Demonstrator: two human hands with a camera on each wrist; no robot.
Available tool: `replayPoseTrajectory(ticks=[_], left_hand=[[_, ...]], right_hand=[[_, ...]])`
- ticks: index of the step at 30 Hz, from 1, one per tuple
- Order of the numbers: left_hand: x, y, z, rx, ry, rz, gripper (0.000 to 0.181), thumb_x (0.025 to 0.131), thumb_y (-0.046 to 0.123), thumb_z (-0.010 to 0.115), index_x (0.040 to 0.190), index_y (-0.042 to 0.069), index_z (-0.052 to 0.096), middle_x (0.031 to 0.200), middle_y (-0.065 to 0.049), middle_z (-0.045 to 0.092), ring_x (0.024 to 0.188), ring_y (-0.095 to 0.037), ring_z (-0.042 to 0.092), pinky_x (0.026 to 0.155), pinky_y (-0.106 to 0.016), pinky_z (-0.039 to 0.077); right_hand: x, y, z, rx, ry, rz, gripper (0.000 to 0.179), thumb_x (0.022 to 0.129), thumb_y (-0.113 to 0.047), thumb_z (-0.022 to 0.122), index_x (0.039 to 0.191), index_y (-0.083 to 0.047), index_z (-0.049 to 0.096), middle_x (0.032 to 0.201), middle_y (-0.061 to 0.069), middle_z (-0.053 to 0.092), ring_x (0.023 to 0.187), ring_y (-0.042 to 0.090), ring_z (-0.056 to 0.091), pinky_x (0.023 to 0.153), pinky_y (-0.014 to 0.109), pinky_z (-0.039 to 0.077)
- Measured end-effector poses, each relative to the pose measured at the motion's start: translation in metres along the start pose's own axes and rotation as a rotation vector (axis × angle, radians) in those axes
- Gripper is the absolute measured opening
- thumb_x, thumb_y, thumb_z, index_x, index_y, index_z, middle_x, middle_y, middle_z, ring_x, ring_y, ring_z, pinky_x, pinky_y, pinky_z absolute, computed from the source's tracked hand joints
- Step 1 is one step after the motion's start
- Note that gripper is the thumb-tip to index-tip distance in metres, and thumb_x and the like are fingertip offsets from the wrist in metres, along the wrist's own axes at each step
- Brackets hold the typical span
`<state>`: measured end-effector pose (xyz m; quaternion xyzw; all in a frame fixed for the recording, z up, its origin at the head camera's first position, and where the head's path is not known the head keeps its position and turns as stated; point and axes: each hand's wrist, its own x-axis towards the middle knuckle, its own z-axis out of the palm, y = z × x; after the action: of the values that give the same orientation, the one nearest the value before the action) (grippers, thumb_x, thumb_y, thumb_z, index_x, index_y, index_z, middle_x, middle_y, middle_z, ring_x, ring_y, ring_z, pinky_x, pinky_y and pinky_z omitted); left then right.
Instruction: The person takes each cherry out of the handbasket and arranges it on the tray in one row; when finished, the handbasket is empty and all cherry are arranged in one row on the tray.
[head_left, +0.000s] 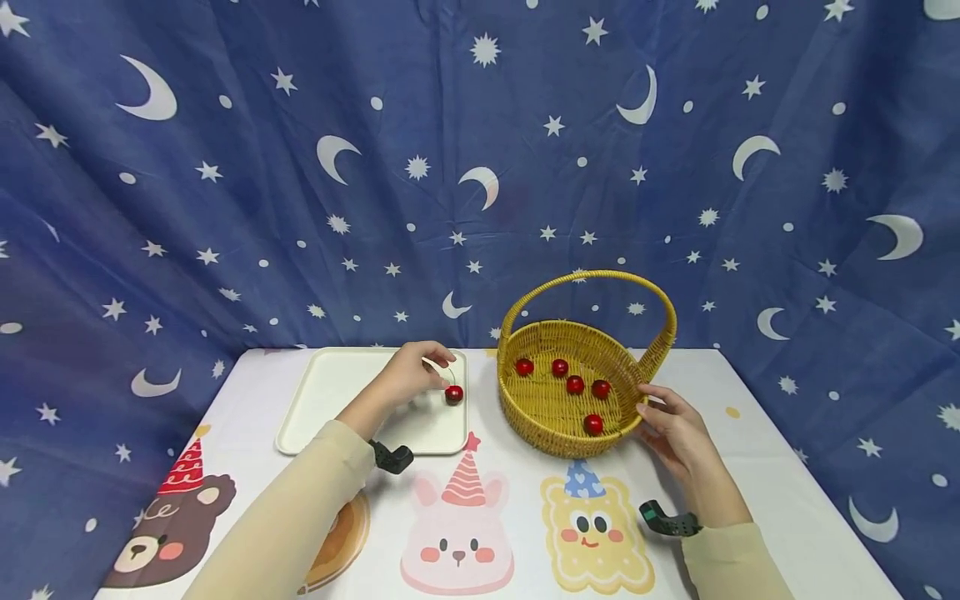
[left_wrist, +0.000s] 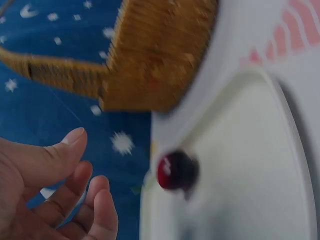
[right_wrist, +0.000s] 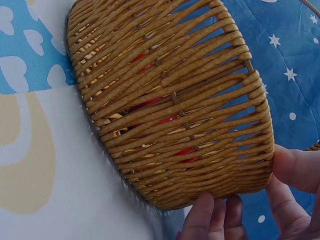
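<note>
A red cherry (head_left: 453, 395) with a thin stem is at the right side of the white tray (head_left: 322, 417). Close above it is my left hand (head_left: 411, 372), fingers loosely bent; in the left wrist view a gap separates the fingertips (left_wrist: 75, 137) from the cherry (left_wrist: 175, 170). My right hand (head_left: 675, 425) grips the right side of a yellow woven basket (head_left: 536, 427), thumb at the rim and fingers against the outer wall. Several red cherries (head_left: 574, 384) lie spread over the basket's floor. Through the weave (right_wrist: 175, 100), bits of red show in the right wrist view.
The basket's tall arched handle (head_left: 588, 275) rises over its opening. A white tablecloth (head_left: 525, 517) with cartoon prints covers the table. Behind it hangs a blue curtain (head_left: 420, 242) with moons and stars. A black strap sits on each wrist.
</note>
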<state>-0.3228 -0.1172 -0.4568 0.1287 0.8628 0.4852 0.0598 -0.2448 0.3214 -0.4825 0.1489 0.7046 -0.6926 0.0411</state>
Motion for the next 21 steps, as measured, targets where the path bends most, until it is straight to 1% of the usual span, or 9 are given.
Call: replayPoseTrajectory(ticks=[3,4,6,10,12,15,18,21], left_hand=[[-0.004,0.016,-0.001,-0.051,-0.037,0.058,0.039,0.085,-0.007,0.083,0.122,0.002,0.075,0.116,-0.021,0.074,0.089,-0.024,0.07,0.074,-0.029,0.054],[-0.005,0.022,0.001,-0.073,-0.056,0.07,0.04,0.085,-0.007,0.084,0.122,0.003,0.075,0.115,-0.019,0.074,0.088,-0.023,0.071,0.074,-0.031,0.056],[-0.007,0.035,0.007,-0.118,-0.101,0.093,0.04,0.086,-0.008,0.083,0.124,0.002,0.074,0.114,-0.017,0.074,0.087,-0.02,0.071,0.075,-0.031,0.058],[-0.012,0.058,0.023,-0.179,-0.196,0.148,0.043,0.087,-0.008,0.081,0.128,0.003,0.072,0.117,-0.016,0.073,0.087,-0.017,0.072,0.077,-0.031,0.06],[-0.012,0.069,0.031,-0.199,-0.229,0.172,0.044,0.087,-0.009,0.08,0.128,0.004,0.072,0.119,-0.016,0.073,0.089,-0.017,0.072,0.078,-0.029,0.06],[-0.005,0.088,0.051,-0.217,-0.273,0.205,0.045,0.088,-0.009,0.08,0.13,0.005,0.072,0.12,-0.015,0.073,0.091,-0.016,0.074,0.084,-0.029,0.063],[0.007,0.107,0.077,-0.231,-0.323,0.232,0.045,0.088,-0.011,0.079,0.13,0.003,0.071,0.122,-0.017,0.075,0.094,-0.018,0.077,0.087,-0.028,0.063],[0.016,0.117,0.104,-0.218,-0.38,0.239,0.046,0.089,-0.012,0.078,0.132,0.002,0.071,0.125,-0.02,0.075,0.097,-0.021,0.077,0.087,-0.026,0.063]], right_hand=[[-0.001,0.0,-0.001,0.007,-0.004,-0.003,0.049,0.107,-0.006,0.06,0.155,-0.015,0.052,0.135,0.003,0.044,0.118,0.015,0.054,0.094,0.025,0.057],[-0.001,0.001,-0.001,0.004,-0.006,-0.004,0.049,0.107,-0.007,0.061,0.155,-0.015,0.052,0.135,0.003,0.045,0.119,0.016,0.054,0.094,0.025,0.057],[-0.001,0.001,-0.002,0.002,-0.009,-0.006,0.05,0.107,-0.008,0.061,0.155,-0.015,0.051,0.136,0.003,0.045,0.12,0.016,0.055,0.094,0.026,0.057],[0.0,0.003,0.001,0.017,-0.015,0.0,0.048,0.107,-0.008,0.062,0.154,-0.016,0.053,0.138,0.004,0.045,0.122,0.017,0.055,0.093,0.025,0.058],[0.0,0.003,0.001,0.024,-0.022,-0.001,0.047,0.106,-0.008,0.063,0.152,-0.017,0.055,0.137,0.003,0.045,0.12,0.015,0.056,0.092,0.025,0.058],[-0.002,0.001,-0.001,0.02,-0.02,-0.011,0.044,0.106,-0.009,0.065,0.149,-0.02,0.058,0.133,0.001,0.047,0.114,0.012,0.057,0.093,0.026,0.058],[-0.002,0.0,-0.004,0.018,-0.017,-0.019,0.042,0.106,-0.011,0.065,0.147,-0.021,0.06,0.13,0.0,0.048,0.11,0.01,0.056,0.094,0.027,0.058],[-0.001,0.0,-0.004,0.019,-0.026,-0.015,0.044,0.106,-0.011,0.065,0.148,-0.021,0.059,0.13,0.0,0.047,0.111,0.01,0.056,0.095,0.028,0.057]])
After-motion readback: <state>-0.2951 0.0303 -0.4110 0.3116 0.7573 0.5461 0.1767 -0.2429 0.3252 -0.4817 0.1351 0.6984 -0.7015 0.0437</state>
